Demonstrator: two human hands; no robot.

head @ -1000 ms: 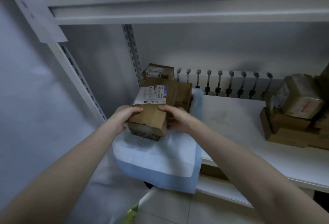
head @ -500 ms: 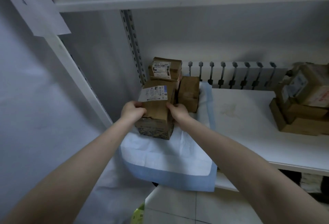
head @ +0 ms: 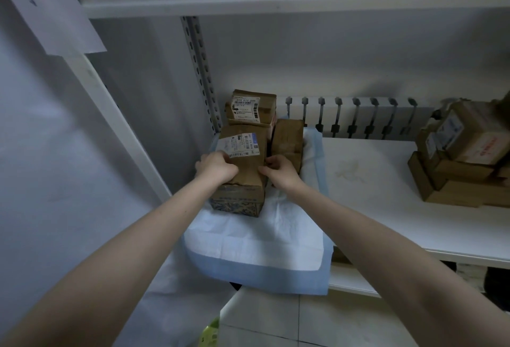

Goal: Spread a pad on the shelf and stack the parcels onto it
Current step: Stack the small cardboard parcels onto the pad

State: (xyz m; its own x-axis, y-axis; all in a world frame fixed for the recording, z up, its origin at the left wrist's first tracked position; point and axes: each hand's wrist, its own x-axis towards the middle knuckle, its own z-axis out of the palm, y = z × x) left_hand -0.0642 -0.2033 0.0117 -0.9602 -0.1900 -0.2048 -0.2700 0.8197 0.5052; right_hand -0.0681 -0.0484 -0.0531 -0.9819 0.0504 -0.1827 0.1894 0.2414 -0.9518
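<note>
change noted: a second ago the labelled parcel (head: pixel 242 164) was held clear of the pad (head: pixel 256 241); it now rests on the pad at the shelf's (head: pixel 414 208) left end, pushed back against the parcels behind it. placement looks all but complete.

left hand (head: pixel 216 165) grip: closed on the parcel's left face, fingers over the label edge. right hand (head: pixel 281 171) grip: closed on its right face. neither has let go.

pad: spread at the left end, front edge hanging over the shelf's front edge.

contents on pad: one parcel at the back left corner with a white label (head: pixel 246 108), a plain brown parcel (head: pixel 288 142) just beside it, the held one in front. no true container present.

unmoved stack (head: pixel 463 164) stays at the shelf's right end, well apart; those remain to transfer.
</note>
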